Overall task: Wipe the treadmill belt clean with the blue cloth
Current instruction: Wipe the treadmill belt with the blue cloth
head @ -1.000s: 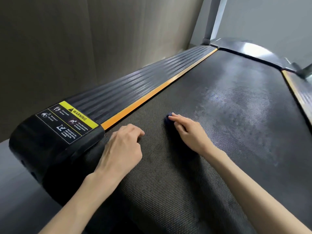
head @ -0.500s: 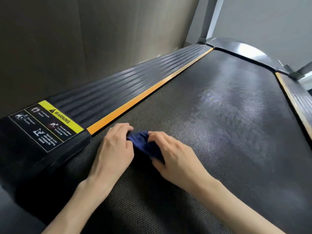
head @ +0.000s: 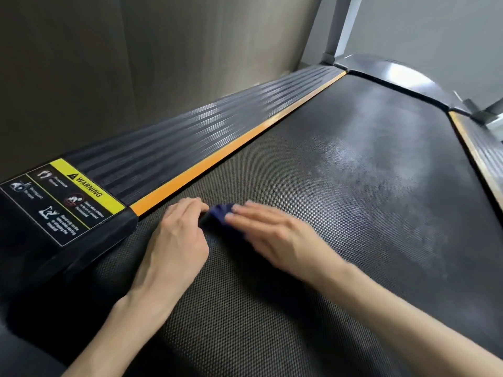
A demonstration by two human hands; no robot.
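Note:
The dark blue cloth [head: 221,212] lies bunched on the black textured treadmill belt [head: 353,219], close to the orange strip on the left. My right hand [head: 275,235] presses down on the cloth with straight fingers and covers most of it. My left hand [head: 177,235] rests on the belt just left of the cloth. Its curled fingertips hold the cloth's left edge, and its thumb is hidden. A pale dusty patch [head: 362,170] shows on the belt farther ahead.
The ribbed black side rail [head: 190,137] with an orange strip [head: 217,156] runs along the left, ending in a yellow warning label [head: 62,200]. A wall stands close on the left. The motor cover [head: 394,74] and a grey upright [head: 337,25] are at the far end. The right rail [head: 487,148] borders the belt.
My right hand slid the cloth left toward my left hand. Both hands then gathered it, and now the right hand lies flatter on top of it.

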